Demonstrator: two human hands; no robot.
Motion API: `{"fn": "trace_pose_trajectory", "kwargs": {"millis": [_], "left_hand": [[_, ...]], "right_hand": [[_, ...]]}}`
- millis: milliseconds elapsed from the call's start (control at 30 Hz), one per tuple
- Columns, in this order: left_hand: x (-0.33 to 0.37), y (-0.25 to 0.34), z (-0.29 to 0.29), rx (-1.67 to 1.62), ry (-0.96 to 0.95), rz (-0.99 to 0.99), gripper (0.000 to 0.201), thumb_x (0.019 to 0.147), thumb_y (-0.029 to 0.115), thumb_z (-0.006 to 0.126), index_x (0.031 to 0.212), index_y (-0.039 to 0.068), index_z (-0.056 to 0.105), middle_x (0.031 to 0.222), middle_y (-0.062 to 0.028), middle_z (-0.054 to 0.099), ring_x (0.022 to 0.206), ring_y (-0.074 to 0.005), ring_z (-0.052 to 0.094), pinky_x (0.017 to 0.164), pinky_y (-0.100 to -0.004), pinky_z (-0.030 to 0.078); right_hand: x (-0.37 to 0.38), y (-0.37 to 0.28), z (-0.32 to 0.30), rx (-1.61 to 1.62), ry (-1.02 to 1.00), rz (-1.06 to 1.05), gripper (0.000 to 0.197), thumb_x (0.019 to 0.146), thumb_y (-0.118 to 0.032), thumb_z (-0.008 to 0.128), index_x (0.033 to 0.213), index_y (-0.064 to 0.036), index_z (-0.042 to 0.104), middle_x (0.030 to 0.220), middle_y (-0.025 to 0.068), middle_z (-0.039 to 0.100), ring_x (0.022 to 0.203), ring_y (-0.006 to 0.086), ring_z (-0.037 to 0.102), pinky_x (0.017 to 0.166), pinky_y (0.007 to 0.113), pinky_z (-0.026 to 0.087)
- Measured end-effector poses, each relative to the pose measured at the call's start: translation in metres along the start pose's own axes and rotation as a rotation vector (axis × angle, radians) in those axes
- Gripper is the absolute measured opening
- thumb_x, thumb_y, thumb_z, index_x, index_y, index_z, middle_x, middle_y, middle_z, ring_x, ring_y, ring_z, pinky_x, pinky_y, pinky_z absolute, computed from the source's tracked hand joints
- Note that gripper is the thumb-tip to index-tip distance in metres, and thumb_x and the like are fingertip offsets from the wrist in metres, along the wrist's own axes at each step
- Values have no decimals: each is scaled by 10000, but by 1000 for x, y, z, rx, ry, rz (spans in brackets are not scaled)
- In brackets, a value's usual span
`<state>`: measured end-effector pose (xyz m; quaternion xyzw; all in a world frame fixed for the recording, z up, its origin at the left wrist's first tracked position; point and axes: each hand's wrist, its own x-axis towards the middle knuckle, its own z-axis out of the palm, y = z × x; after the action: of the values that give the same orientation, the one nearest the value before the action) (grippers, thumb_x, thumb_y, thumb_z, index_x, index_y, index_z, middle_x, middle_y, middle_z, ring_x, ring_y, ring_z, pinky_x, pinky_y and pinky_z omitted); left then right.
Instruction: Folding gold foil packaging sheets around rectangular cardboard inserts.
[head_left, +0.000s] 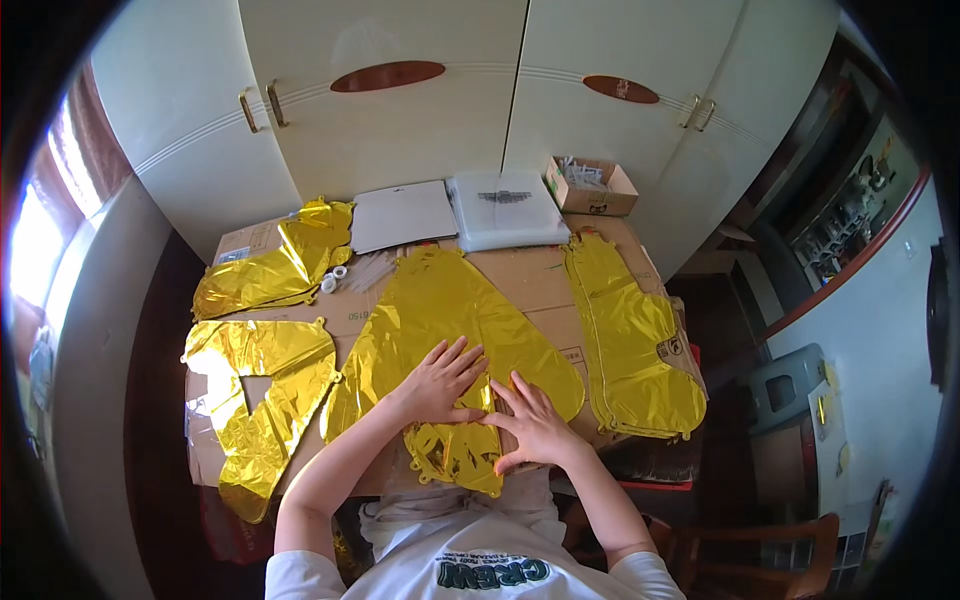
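A flat gold foil balloon, broad and roughly triangular, lies in the middle of the table. My left hand rests on it palm down with its fingers stretched out. Just to the right, my right hand presses on the lower part of the foil, fingers spread. Between my hands and my body the foil is crumpled and reaches the table's near edge. More flat gold foil balloons lie around: an angular one at the left, a folded one at the far left, and a long curved one at the right.
Cardboard covers the table. Along its back stand a white sheet stack, a pile of clear plastic bags and a small open box. Small white rolls and clear straws lie nearby. A wooden chair stands at the lower right.
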<state>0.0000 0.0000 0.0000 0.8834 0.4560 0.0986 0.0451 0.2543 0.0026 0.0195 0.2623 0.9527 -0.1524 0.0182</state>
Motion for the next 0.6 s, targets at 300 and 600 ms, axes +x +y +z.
{"fn": "trace_pose_trajectory", "kwargs": {"millis": [300,600], "left_hand": [[3,4,-5,-1,-4,2,996,736,670,648,1464,39,396,1531,-176,352,1442,-388,265,1167,-524,224],[1,4,-7,-25,-8,-6,997,725,659,656,1462,38,398,1534,-178,347,1444,-386,261,1169,-523,216]], "right_hand": [[-10,2,9,117,178,-38,935,615,-600,804,1413,-239,479,1558,129,256,1435,409,215,1145,563,249],[-17,0,16,81,412,-113,434,840,-394,708,1173,-132,614,1241,0,599,1250,197,489,1028,421,347]]}}
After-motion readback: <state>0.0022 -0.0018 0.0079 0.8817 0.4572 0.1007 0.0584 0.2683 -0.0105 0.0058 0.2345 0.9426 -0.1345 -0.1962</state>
